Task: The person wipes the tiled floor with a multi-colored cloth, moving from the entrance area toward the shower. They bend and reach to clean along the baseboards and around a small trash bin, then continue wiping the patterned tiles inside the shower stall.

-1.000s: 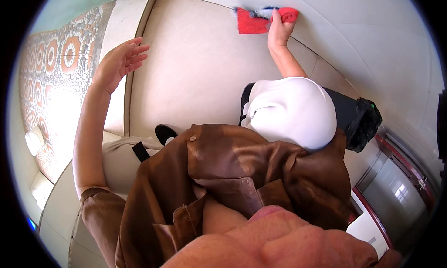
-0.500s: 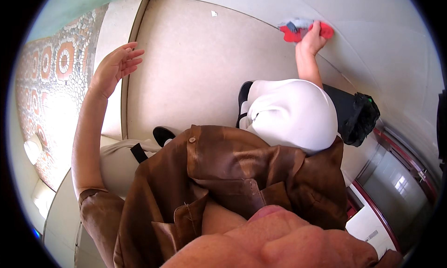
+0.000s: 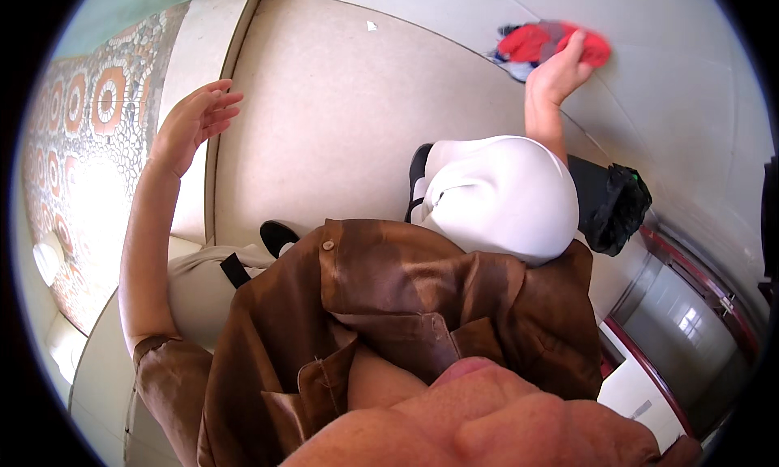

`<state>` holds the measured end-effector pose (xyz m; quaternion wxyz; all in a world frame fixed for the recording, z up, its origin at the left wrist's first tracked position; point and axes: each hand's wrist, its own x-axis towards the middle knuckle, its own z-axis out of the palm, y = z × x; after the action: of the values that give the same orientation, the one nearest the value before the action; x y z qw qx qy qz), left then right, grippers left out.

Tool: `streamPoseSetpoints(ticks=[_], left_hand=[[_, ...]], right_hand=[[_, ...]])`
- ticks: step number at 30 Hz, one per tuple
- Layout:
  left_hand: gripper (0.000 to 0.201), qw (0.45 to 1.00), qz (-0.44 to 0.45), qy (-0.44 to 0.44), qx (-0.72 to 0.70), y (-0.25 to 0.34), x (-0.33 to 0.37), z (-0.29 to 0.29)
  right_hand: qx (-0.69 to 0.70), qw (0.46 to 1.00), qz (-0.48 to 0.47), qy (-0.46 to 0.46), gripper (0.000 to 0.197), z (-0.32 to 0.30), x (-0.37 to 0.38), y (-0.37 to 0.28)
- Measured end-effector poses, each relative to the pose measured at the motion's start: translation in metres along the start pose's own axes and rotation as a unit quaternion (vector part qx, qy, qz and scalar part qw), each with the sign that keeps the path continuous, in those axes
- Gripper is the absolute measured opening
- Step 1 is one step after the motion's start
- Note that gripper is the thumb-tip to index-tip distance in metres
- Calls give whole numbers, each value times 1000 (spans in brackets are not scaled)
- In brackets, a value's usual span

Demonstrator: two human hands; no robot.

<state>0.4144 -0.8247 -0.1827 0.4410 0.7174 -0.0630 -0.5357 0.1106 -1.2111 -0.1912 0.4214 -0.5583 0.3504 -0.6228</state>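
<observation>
your right grip (image 3: 560, 73) is closed around one end of the red cloth (image 3: 529, 43) at the foot of the pale wall (image 3: 682, 77), your left grip (image 3: 193, 124) hangs empty and half open, and the cloth should handle light and floppy, best held by a bunched fold.

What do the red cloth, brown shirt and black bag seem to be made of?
Red cloth: probably soft textile, matt; it bunches at the right hand. Brown shirt: perhaps satin-like fabric; its folds shine. Black bag: likely thin glossy plastic; its surface crinkles.
</observation>
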Motion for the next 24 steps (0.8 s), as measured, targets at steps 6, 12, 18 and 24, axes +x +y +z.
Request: streamPoseSetpoints(ticks=[6,12,18,24], left_hand=[[47,1000,8,-20,3,2,7,7],[49,999,27,-26,18,7,5,11],[49,999,23,4,22,10,-8,4],[49,999,36,-20,26,14,5,18]], right_hand=[[-71,980,-178,45,16,15,25,-44],[-127,985,13,114,24,-26,4,26],[-40,989,-141,-5,16,19,32,-85],[-219,861,-458,22,26,73,63,-99]])
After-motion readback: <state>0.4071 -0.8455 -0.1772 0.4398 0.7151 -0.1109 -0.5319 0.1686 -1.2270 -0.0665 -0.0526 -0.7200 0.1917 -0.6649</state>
